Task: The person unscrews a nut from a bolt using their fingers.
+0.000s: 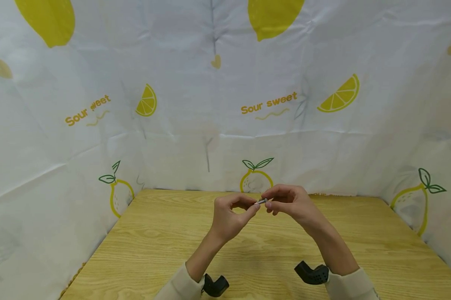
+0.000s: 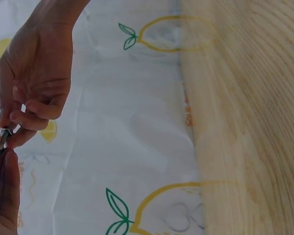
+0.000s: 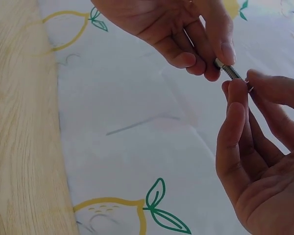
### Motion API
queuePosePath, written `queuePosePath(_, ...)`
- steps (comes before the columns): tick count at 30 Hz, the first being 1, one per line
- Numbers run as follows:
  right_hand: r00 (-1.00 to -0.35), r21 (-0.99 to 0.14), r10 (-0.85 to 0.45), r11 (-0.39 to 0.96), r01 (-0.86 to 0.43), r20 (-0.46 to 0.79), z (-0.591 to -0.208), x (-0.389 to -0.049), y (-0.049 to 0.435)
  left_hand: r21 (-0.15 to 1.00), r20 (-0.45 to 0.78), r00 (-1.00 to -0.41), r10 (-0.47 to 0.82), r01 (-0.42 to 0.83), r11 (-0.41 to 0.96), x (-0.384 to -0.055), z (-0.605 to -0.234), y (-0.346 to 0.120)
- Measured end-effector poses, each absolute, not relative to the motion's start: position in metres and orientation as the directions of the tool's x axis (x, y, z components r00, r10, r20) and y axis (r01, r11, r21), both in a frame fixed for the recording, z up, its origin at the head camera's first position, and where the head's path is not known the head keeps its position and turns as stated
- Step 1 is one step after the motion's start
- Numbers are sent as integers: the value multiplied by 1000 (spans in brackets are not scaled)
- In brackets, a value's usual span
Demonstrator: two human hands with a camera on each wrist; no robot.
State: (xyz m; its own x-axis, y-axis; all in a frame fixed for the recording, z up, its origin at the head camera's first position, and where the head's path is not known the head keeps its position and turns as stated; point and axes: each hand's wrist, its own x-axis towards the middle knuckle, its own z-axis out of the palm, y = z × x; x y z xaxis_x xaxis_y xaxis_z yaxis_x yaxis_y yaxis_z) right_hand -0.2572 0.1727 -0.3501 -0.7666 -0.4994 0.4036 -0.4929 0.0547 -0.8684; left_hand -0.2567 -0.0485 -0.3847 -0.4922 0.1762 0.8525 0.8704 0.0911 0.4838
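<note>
A small metal bolt (image 1: 261,201) is held up between both hands, above the far part of the table. My left hand (image 1: 227,216) pinches its left end between thumb and fingertips. At the other end, the thumb and fingers of my right hand (image 1: 294,206) grip it. In the right wrist view the bolt (image 3: 231,72) shows a threaded middle, slanting between the two hands. Fingertips partly cover both of its ends. The left wrist view shows the bolt (image 2: 4,140) near the left edge, with a shiny wider piece by the right hand's fingers.
A wood-grain table (image 1: 165,241) lies below the hands. White cloth (image 1: 195,104) printed with lemons hangs behind it and along both sides. Black curved mounts (image 1: 215,286) sit at both wrists beside light sleeves.
</note>
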Motion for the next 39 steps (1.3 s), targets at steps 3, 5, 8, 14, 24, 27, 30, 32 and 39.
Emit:
queuePosePath(3, -763, -872, -491, 12, -489, 421, -349, -256, 172, 503, 846, -505, 173, 862, 58, -256, -384, -49)
queuePosePath(5, -760, -872, -485, -12, -489, 433, -349, -255, 171, 516, 840, -514, 173, 856, 37, -256, -383, -49)
queuePosePath(8, -758, -872, -480, -35, -487, 442, -349, -255, 170, 524, 837, -520, 170, 851, 24, -256, -383, -50)
queuePosePath(14, -786, -904, -503, 21, -427, 360, -348, -255, 172, 522, 839, -517, 168, 853, 21, -256, -384, -51)
queuePosePath(24, -794, -933, -546, 60, -356, 268, -346, -255, 174, 479, 860, -482, 165, 876, 63, -256, -384, -48)
queuePosePath(27, -796, -926, -534, 58, -372, 286, -346, -255, 174, 479, 860, -483, 163, 875, 68, -256, -384, -48)
queuePosePath(30, -790, -914, -527, 57, -401, 314, -347, -256, 173, 489, 855, -493, 161, 870, 62, -255, -383, -48)
queuePosePath(32, -789, -908, -522, 62, -414, 324, -347, -256, 173, 494, 853, -496, 161, 868, 58, -255, -383, -48)
queuePosePath(39, -807, -911, -516, 112, -397, 288, -346, -255, 172, 492, 855, -494, 160, 869, 55, -255, -385, -49)
